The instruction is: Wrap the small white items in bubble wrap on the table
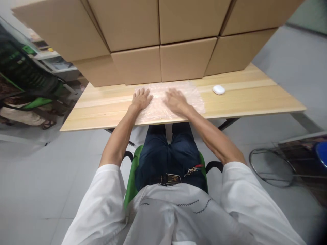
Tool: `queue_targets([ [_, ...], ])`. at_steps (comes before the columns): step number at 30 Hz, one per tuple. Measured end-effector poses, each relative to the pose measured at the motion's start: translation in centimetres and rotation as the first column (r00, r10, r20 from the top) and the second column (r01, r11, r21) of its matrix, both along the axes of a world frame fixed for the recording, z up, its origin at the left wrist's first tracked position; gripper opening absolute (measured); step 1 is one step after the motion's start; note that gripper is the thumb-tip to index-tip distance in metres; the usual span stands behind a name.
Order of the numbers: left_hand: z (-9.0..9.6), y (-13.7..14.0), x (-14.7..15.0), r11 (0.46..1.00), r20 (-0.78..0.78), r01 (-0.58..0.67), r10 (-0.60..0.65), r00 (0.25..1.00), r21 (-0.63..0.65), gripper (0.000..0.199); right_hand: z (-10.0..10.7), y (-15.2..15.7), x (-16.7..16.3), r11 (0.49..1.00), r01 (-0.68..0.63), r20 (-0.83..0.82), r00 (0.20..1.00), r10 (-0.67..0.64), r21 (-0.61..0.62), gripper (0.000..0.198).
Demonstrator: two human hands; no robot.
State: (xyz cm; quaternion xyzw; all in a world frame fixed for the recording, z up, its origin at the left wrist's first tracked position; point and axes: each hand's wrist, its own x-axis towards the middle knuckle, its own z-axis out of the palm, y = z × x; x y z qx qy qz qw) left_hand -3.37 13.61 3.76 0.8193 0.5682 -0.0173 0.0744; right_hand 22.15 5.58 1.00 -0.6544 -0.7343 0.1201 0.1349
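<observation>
A sheet of pinkish, clear bubble wrap (159, 110) lies flat on the wooden table, reaching its front edge. On its left side rests my left hand (141, 98), palm down with the fingers spread. My right hand (176, 101) is over the middle-right part of the sheet, slightly blurred, its fingers stretched out and nothing gripped. Whether anything lies under the wrap cannot be made out. To the right of the sheet sits a small white rounded case (218, 90), apart from both hands.
Stacked cardboard boxes (189, 59) stand along the back of the wooden table (250, 97), just behind the wrap. A green chair (135, 182) is under me. At left, another person's foot (48, 124) shows near a black-and-green chair. A round metal stool base (272, 168) is at right.
</observation>
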Motion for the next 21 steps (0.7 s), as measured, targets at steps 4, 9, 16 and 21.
queue_targets([
  [4, -0.1, 0.2, -0.5, 1.0, -0.014, 0.016, -0.016, 1.0, 0.024, 0.09, -0.7, -4.3, 1.2, 0.999, -0.034, 0.029, 0.999, 0.035, -0.009, 0.089],
  [9, -0.1, 0.1, -0.8, 0.999, -0.013, 0.038, -0.037, 0.999, 0.038, 0.091, -1.2, -9.3, 10.7, 0.982, 0.157, 0.089, 0.982, -0.166, 0.1, 0.081],
  [16, -0.2, 0.2, -0.6, 0.999, 0.001, 0.012, -0.012, 1.0, 0.041, 0.091, 0.5, -10.3, 18.0, 0.822, 0.52, 0.006, 0.844, -0.536, 0.232, 0.074],
  [21, -0.4, -0.1, 0.2, 0.999, 0.038, -0.031, 0.029, 0.999, 0.041, 0.089, 1.3, -7.8, 18.2, 0.88, 0.459, 0.07, 0.881, -0.468, 0.121, 0.076],
])
